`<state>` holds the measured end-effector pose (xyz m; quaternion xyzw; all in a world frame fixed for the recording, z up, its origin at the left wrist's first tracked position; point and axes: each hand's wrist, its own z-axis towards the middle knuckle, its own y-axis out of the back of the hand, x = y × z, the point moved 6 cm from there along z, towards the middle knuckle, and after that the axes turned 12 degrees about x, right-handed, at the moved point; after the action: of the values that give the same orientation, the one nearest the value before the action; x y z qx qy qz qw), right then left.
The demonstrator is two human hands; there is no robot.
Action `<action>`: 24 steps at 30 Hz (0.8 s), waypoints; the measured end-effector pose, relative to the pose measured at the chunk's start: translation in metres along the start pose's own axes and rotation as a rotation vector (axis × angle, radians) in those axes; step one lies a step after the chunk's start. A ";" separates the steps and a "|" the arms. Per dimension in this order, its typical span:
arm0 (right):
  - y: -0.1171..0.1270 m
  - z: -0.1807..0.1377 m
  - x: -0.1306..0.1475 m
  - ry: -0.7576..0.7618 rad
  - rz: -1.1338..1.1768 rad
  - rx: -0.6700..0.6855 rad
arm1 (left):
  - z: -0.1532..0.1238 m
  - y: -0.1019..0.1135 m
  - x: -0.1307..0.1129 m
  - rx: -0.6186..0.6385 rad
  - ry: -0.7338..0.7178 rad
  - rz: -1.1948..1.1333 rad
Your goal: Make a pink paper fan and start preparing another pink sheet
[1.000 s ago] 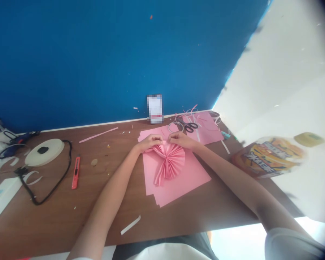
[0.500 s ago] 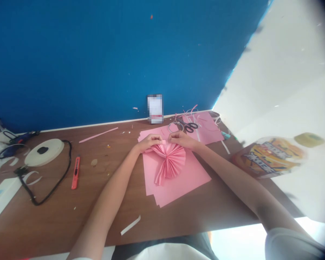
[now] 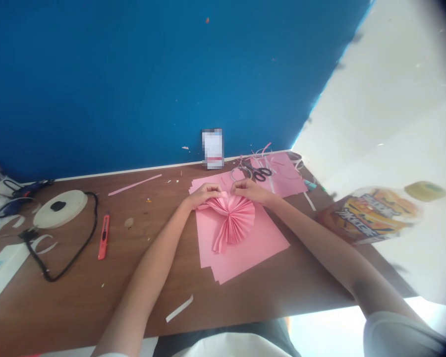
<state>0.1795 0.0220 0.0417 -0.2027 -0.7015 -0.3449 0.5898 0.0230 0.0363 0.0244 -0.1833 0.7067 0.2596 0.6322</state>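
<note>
A pleated pink paper fan point(image 3: 236, 225) lies spread over a stack of pink paper sheets point(image 3: 252, 258). Its folds radiate from a middle point, and one narrow end hangs toward me. My left hand point(image 3: 205, 195) pinches the fan's far left edge. On the far right edge, my right hand point(image 3: 250, 190) is closed in a similar pinch. A short stretch of pale pink paper shows between the two hands. My fingers partly cover the far folds.
Scissors point(image 3: 262, 174) and curled paper strips lie on more pink sheets point(image 3: 288, 182) behind my right hand. A red box cutter point(image 3: 103, 237), a white reel point(image 3: 61, 210) with a black cord and a white strip point(image 3: 179, 308) lie leftward. A bottle point(image 3: 375, 215) stands right; a phone point(image 3: 212, 148) leans on the wall.
</note>
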 end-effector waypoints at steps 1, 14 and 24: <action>0.000 0.000 0.000 0.000 -0.001 0.001 | 0.000 0.000 0.000 -0.001 -0.001 0.002; 0.003 -0.001 0.002 0.002 -0.019 -0.002 | 0.000 0.003 0.004 -0.028 0.019 -0.026; 0.005 -0.002 0.004 -0.005 -0.028 -0.012 | 0.000 0.003 0.003 -0.025 -0.006 -0.049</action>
<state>0.1838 0.0231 0.0471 -0.1973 -0.7036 -0.3570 0.5819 0.0213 0.0387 0.0219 -0.2078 0.6966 0.2535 0.6382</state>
